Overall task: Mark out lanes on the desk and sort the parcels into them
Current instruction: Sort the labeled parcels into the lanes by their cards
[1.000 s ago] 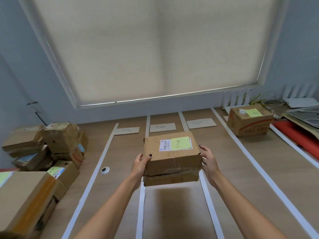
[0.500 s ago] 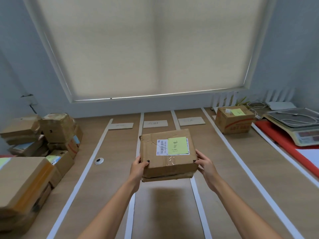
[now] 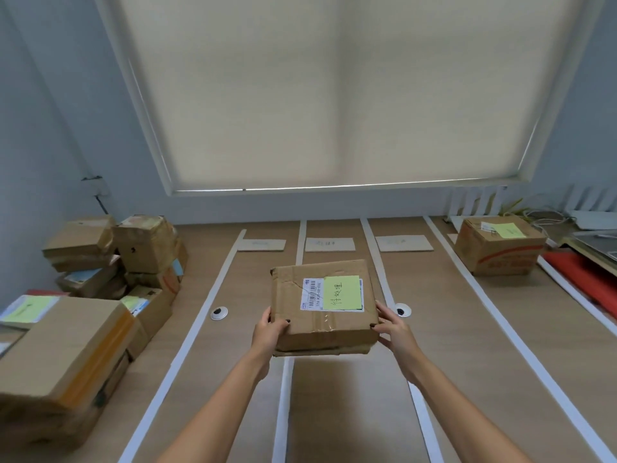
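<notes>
I hold a brown cardboard parcel [image 3: 310, 312] with a white shipping label and a green sticky note over the middle lane of the desk. My left hand [image 3: 268, 332] grips its left near corner and my right hand [image 3: 394, 329] grips its right near corner, thumbs on top. White tape strips [image 3: 213, 295] run front to back and mark out several lanes on the wooden desk [image 3: 467, 329]. Three cardboard lane cards [image 3: 329, 244] lie at the far ends of the lanes. One parcel with a green note [image 3: 500, 245] sits in the far right lane.
A heap of unsorted parcels [image 3: 117, 262] stands at the left, with a larger box [image 3: 63, 349] nearer me. Two round cable grommets [image 3: 218, 313] sit in the desk. A red mat [image 3: 587, 279] and a scale are at the right edge. A window blind hangs behind.
The parcel has tilted so its labelled top faces me more, and it sits slightly lower and nearer. My view has swung a little to the left.
</notes>
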The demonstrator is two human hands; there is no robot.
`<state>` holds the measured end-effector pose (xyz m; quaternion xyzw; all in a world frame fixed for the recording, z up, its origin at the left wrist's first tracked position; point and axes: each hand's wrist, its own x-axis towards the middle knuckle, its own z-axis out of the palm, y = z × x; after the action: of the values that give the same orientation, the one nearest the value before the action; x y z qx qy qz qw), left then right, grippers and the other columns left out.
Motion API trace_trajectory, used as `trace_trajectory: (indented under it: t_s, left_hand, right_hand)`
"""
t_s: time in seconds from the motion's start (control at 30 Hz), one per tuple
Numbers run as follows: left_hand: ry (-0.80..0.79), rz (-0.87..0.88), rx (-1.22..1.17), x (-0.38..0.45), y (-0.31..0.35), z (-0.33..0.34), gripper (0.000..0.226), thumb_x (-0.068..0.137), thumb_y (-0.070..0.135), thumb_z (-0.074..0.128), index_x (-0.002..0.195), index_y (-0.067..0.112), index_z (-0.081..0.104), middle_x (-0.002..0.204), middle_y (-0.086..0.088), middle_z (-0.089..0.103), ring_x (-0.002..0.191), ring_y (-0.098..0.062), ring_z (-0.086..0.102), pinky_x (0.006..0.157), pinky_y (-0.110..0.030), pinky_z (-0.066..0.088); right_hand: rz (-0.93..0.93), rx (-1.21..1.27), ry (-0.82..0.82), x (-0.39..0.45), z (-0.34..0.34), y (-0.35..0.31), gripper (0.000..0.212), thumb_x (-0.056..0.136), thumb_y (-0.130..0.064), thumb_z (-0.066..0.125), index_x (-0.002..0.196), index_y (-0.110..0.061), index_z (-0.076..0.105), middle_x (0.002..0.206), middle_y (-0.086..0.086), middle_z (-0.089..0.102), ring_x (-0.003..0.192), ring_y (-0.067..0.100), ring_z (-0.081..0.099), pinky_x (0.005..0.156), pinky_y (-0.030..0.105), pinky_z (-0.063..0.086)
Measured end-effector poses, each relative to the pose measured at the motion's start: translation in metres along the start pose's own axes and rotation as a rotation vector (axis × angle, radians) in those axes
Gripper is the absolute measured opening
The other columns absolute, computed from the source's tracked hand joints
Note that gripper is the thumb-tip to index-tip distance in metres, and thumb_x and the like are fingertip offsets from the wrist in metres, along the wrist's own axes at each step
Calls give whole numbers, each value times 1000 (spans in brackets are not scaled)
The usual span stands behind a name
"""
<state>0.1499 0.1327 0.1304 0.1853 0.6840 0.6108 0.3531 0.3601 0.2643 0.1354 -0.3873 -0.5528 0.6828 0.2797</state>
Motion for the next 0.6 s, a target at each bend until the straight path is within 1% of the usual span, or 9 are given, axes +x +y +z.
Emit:
trace_trajectory:
  t_s: [0.13,0.23,0.27,0.33,0.37,0.4,0.47,0.53,0.6]
  left_hand:
    - [47,-35,-3,29,-4,-50,42,90,4,46,131,16,48,113,-2,63,91,-15,59,64,-21,45]
    - [73,-79,18,60,-2,-90,45,95,10,43,137,24,40,103,9,58,85,-9,55,60,-25,40]
    - [70,-87,35,71,-2,-103,46,96,11,42,139,26,37,103,11,56,83,-7,54,59,-26,39]
    - [54,-100,66,94,0,-131,48,96,11,42,142,25,34,114,6,51,82,-7,52,59,-29,41]
    - [47,-107,78,105,2,-145,49,96,9,42,142,24,33,118,4,49,83,-8,52,62,-31,44]
    - [44,-115,88,116,2,-158,50,96,7,43,142,23,33,119,3,48,84,-10,53,69,-35,48]
    - [32,-131,109,135,-1,-182,52,95,4,44,142,21,33,125,0,47,95,-18,54,85,-42,47]
    - [26,-138,132,150,-8,-204,51,94,2,45,141,19,36,129,-5,48,106,-24,53,89,-43,47]
    - [21,-145,162,163,-19,-222,50,92,-3,46,139,13,40,131,-9,52,110,-27,54,90,-41,47]
  right_hand:
    - [25,-38,-56,22,52,10,60,84,7,44,134,-26,47,109,-7,64,99,7,59,70,20,47]
    - [42,-58,-64,42,96,17,58,86,2,48,136,-27,45,108,-10,61,99,6,57,68,18,47]
    - [49,-61,-62,49,112,20,58,87,1,48,136,-27,44,107,-12,61,98,6,58,67,18,47]
    - [63,-61,-36,62,143,26,56,87,0,48,136,-29,45,104,-15,61,96,4,58,65,17,48]
    - [66,-64,-20,69,158,29,55,88,-2,49,135,-29,45,104,-17,61,95,4,58,64,17,48]
    - [67,-72,-10,75,174,31,52,89,-5,49,134,-31,46,103,-18,61,95,3,59,63,17,49]
    - [80,-94,17,88,203,37,45,92,-11,49,131,-32,49,104,-18,61,96,4,59,66,18,50]
    - [82,-121,56,99,229,49,42,93,-13,50,132,-29,50,108,-13,61,100,9,59,66,17,49]
    - [97,-139,93,108,250,63,44,93,-11,50,135,-27,48,113,-7,60,106,15,58,68,16,49]
